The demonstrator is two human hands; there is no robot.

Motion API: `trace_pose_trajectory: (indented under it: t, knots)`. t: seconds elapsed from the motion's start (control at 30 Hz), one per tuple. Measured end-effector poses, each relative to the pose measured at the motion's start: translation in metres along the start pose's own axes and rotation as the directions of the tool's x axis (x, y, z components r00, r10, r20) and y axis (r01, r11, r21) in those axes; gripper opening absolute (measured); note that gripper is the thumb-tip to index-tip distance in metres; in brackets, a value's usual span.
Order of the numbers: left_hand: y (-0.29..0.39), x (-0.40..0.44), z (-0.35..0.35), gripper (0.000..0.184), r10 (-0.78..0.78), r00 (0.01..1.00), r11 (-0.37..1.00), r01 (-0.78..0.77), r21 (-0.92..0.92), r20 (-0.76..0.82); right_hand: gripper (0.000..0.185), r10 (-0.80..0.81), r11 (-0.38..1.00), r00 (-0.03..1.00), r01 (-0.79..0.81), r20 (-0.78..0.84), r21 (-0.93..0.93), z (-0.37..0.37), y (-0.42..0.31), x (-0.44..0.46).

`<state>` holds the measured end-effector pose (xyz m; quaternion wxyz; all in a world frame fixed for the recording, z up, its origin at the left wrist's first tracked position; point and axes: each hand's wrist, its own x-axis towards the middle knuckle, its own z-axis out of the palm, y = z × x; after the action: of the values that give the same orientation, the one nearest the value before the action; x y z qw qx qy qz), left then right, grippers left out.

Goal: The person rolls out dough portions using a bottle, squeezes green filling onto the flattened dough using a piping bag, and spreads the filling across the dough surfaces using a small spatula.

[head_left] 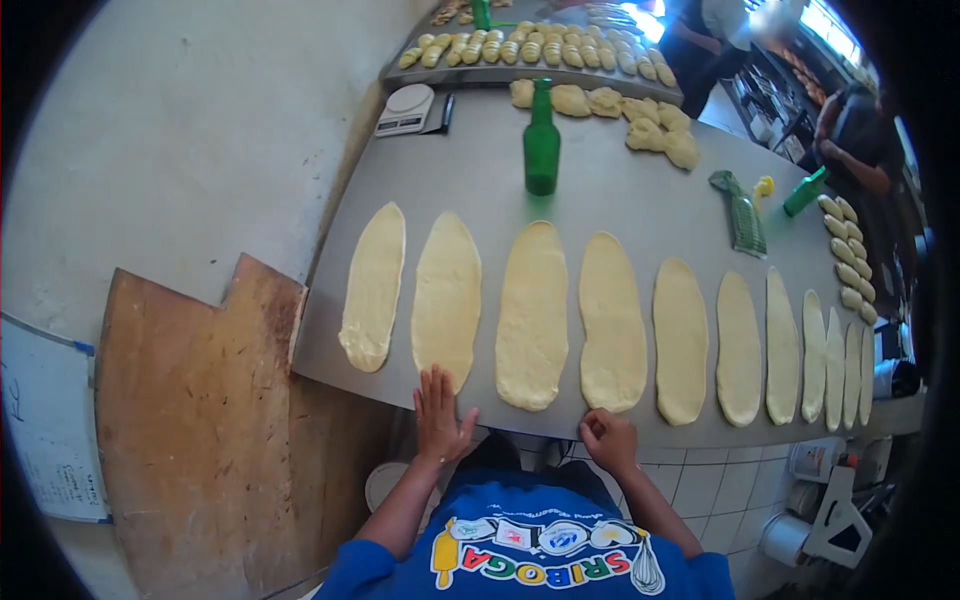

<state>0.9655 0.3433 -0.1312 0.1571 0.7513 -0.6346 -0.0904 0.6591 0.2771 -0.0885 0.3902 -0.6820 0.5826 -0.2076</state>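
My left hand [438,418] lies open, fingers spread, with its fingertips on the near end of the second flattened dough strip [446,300]. At the table's front edge my right hand [608,440] is curled closed, just below the near end of the fourth dough strip [612,320]; nothing shows in it. Between the hands lies a wide third dough strip [532,310]. A narrower dough strip [372,285] is at the far left. More strips run rightward, starting with one dough strip [681,340] beside my right hand.
A green bottle [541,150] stands behind the strips. Further back are a white scale [406,108], dough lumps [662,130] and rows of shaped rolls [540,48]. A green bag [745,220] and a lying bottle [806,191] are right. People stand beyond; a wall [200,120] bounds the left.
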Motion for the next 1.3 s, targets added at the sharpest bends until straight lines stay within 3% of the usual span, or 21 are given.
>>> trace_pose_trajectory:
  t: [0.1, 0.2, 0.27, 0.6, 0.7, 0.77, 0.83, 0.87, 0.93, 1.13, 1.3]
  knots:
    - [-0.011, -0.002, -0.003, 0.081, 0.014, 1.0, 1.0, -0.014, 0.013, -0.011, 0.004, -0.171, 0.979, 0.979, 0.156, -0.113, -0.131, 0.013, 0.007, -0.002]
    - [-0.008, -0.005, 0.007, 0.079, 0.059, 0.995, 0.998, -0.056, 0.028, -0.08, 0.004, -0.238, 0.964, 0.942, 0.201, -0.236, -0.173, 0.027, 0.026, -0.01]
    - [-0.013, -0.003, 0.019, 0.077, 0.076, 0.978, 0.997, -0.068, 0.047, -0.193, 0.007, -0.409, 0.907, 0.876, 0.359, -0.255, -0.22, 0.029, 0.034, -0.012]
    - [0.001, -0.005, 0.016, 0.075, 0.04, 0.973, 0.995, -0.017, 0.102, -0.227, 0.007, -0.479, 0.877, 0.84, 0.448, -0.256, -0.173, 0.025, 0.039, -0.016]
    - [0.026, 0.002, -0.002, 0.074, -0.074, 0.987, 0.98, 0.098, 0.172, -0.144, 0.008, -0.507, 0.862, 0.83, 0.478, -0.233, -0.172, 0.016, 0.036, -0.007]
    - [0.073, 0.007, -0.025, 0.073, -0.252, 0.965, 0.955, 0.261, 0.14, -0.078, 0.008, -0.5, 0.865, 0.834, 0.469, -0.232, -0.178, 0.019, 0.037, -0.015]
    - [0.096, 0.008, -0.021, 0.075, 0.117, 0.968, 0.977, -0.153, -0.152, -0.221, 0.008, -0.483, 0.874, 0.846, 0.453, -0.227, -0.174, 0.022, 0.042, -0.021]
    - [0.104, 0.003, -0.005, 0.075, 0.118, 0.968, 0.977, -0.154, -0.151, -0.221, 0.008, -0.486, 0.873, 0.846, 0.455, -0.218, -0.178, 0.024, 0.043, -0.019]
    - [0.113, -0.008, 0.029, 0.078, 0.201, 0.979, 0.98, -0.201, -0.004, 0.014, 0.009, -0.505, 0.861, 0.841, 0.473, -0.195, -0.188, 0.024, 0.045, -0.012]
    - [0.107, -0.018, 0.036, 0.076, 0.247, 0.968, 0.969, -0.247, -0.002, -0.048, 0.008, -0.534, 0.845, 0.819, 0.507, -0.21, -0.168, 0.028, 0.054, -0.014]
    - [0.106, -0.016, 0.037, 0.077, 0.256, 0.965, 0.967, -0.255, 0.009, -0.064, 0.015, -0.481, 0.871, 0.868, 0.456, -0.125, -0.184, 0.026, 0.05, -0.016]
